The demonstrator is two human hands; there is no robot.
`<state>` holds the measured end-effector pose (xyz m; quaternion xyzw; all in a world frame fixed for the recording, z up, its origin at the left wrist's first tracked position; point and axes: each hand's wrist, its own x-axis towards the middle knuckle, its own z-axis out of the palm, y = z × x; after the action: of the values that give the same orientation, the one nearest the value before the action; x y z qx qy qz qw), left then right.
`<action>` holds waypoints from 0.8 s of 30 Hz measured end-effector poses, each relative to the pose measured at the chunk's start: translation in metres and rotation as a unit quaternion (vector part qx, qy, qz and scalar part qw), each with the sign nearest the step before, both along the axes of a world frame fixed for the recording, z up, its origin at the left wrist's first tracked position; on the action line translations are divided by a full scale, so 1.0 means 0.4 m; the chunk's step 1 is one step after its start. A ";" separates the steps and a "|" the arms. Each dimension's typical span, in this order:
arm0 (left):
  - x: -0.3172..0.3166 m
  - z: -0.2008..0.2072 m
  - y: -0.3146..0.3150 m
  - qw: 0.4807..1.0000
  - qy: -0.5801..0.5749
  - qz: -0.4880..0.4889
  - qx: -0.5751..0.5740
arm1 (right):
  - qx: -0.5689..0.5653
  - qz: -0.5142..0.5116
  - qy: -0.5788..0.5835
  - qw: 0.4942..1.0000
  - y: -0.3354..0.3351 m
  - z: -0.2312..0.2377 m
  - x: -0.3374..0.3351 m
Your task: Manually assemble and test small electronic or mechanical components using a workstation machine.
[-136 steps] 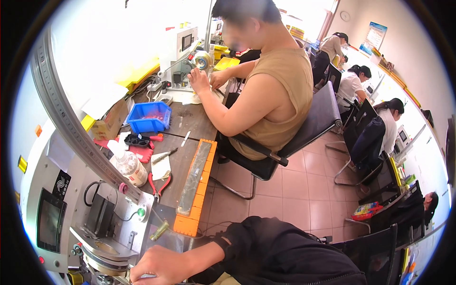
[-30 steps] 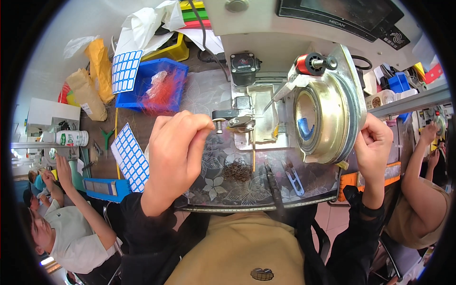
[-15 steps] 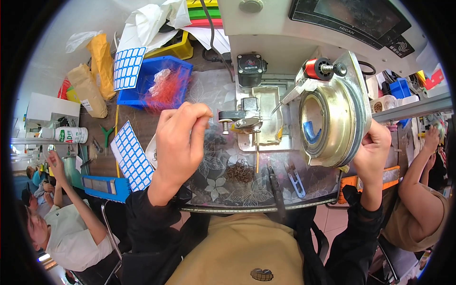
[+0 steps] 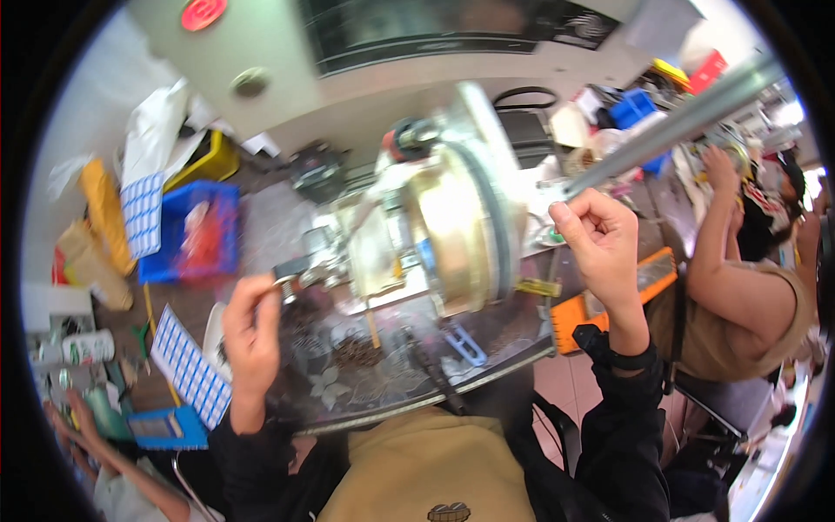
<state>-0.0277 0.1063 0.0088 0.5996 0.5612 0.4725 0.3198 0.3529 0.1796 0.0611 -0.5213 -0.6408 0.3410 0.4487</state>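
Observation:
My left hand (image 4: 252, 335) is pinched closed at the left end of the small metal clamp (image 4: 317, 257) of a winding machine; anything fine between its fingertips cannot be made out. My right hand (image 4: 603, 252) is raised, closed, to the right of the machine, apart from it. Whatever its fingers hold is hidden or too small to see. Between my hands stands the machine's large brass-coloured ring head (image 4: 457, 230), smeared by motion, with a red wire spool (image 4: 409, 141) above. A tangle of thin dark wire bits (image 4: 358, 351) lies before the clamp.
Blue snips (image 4: 465, 344) and dark tweezers (image 4: 432, 370) lie near the table's front edge. A blue bin (image 4: 165, 252) of red wire and a blue-and-white label sheet (image 4: 191, 365) are at left. An orange tray (image 4: 570, 322) is at right, with a co-worker (image 4: 748, 322) beyond.
The view has swung to the right, so the machine appears further left. My right hand has left the ring head's right side and moved clear of it. My left hand has come lower, beside the clamp.

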 end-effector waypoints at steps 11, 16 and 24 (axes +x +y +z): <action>0.027 0.023 0.006 0.999 0.044 -0.008 0.024 | 0.085 -0.187 -0.128 0.970 0.029 -0.006 0.241; 0.029 0.032 0.010 0.998 0.057 -0.013 0.026 | 0.049 -0.185 -0.128 0.973 0.014 -0.051 0.200; 0.022 0.040 0.004 0.997 0.075 -0.002 0.020 | 0.015 -0.135 -0.056 0.989 -0.019 -0.096 0.121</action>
<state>-0.0189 0.1079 0.0249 0.6405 0.5732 0.4366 0.2656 0.4014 0.1722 0.0226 -0.6145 -0.5938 0.2380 0.4617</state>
